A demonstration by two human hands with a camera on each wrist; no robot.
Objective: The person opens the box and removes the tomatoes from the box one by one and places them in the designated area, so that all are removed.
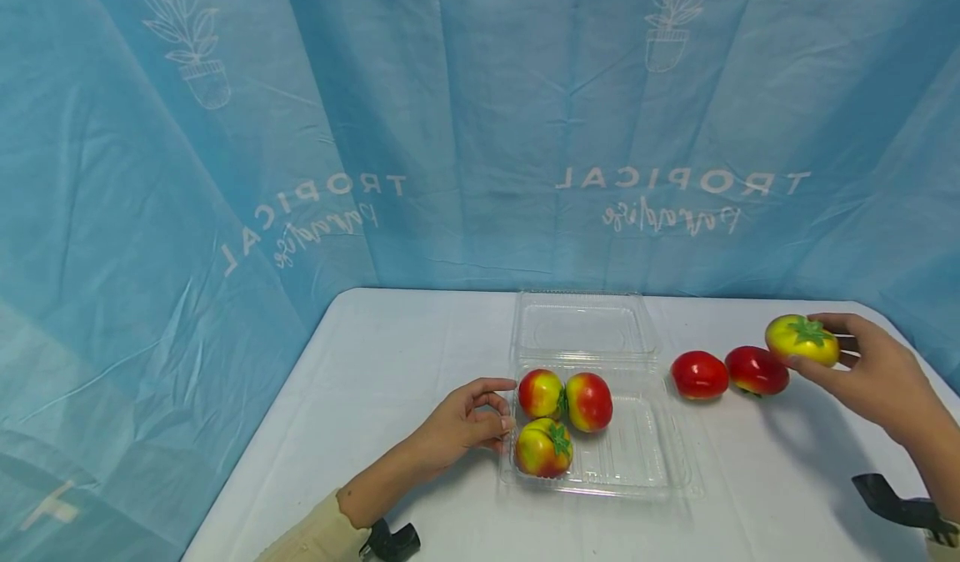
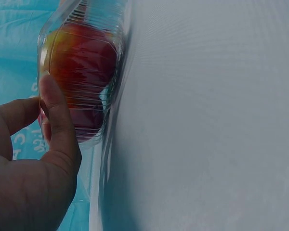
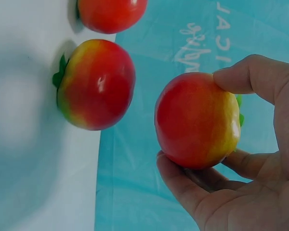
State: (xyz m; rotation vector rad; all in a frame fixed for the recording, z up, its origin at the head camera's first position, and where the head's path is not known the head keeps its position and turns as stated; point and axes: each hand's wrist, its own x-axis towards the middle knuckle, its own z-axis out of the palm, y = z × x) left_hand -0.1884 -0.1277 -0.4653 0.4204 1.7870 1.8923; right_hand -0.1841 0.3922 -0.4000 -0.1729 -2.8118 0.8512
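Note:
My right hand (image 1: 885,370) grips an artificial tomato (image 1: 801,340), yellow-green with a green leafy top, held above the table; its red underside shows in the right wrist view. Thumb on one side and fingers on the other hold it clear of the two red tomatoes (image 1: 699,375) lying just left. With thumb and fingers my left hand (image 1: 468,424) pinches the left rim of a clear plastic clamshell container (image 1: 637,449). Three red-and-yellow tomatoes (image 1: 588,402) sit inside at its left; in the left wrist view, fruit (image 2: 82,60) shows through the ribbed wall.
The container's lid (image 1: 585,328) lies folded open toward the back. A white cloth covers the table (image 1: 390,353). Blue printed curtains (image 1: 495,128) hang behind and along the left. Dark wrist mounts (image 1: 896,504) sit on both forearms.

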